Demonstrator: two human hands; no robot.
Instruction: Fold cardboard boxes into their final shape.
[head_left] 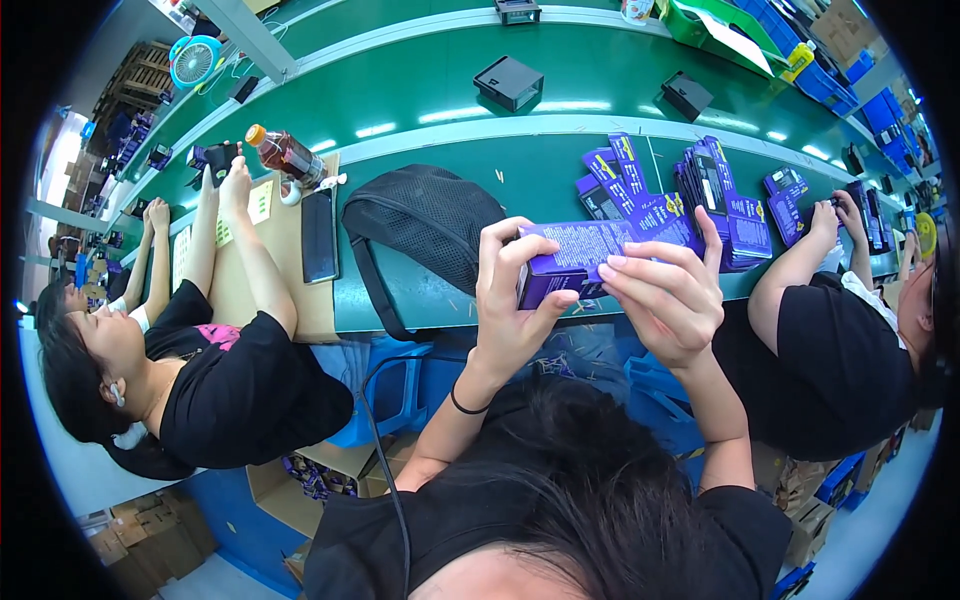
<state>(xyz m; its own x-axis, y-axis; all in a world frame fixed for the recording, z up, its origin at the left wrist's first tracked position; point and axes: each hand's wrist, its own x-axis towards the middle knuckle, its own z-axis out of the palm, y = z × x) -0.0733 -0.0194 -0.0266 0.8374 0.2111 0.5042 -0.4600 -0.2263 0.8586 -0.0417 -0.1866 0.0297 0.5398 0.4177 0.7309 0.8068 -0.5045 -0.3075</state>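
Observation:
A small purple cardboard box (575, 243) with fine pale print is raised over the table's near edge. My left hand (510, 300) grips its left end, fingers over the top and thumb along the lower front. At the box's right end, the fingertips of my right hand (670, 300) press against the edge, with the thumb tucked close to them and one finger lifted. My right fingers partly cover that end, so whether its flap is closed cannot be seen. Just beyond lie flat purple cartons (622, 170) and an overlapping stack of purple packages (715, 190).
A black mesh bag (425, 215) lies left of my hands, near a dark tablet (320, 235) and a bottle (285, 152). Black devices (510, 82) rest on the green conveyor (420, 85). Co-workers sit close on both sides, arms over the table.

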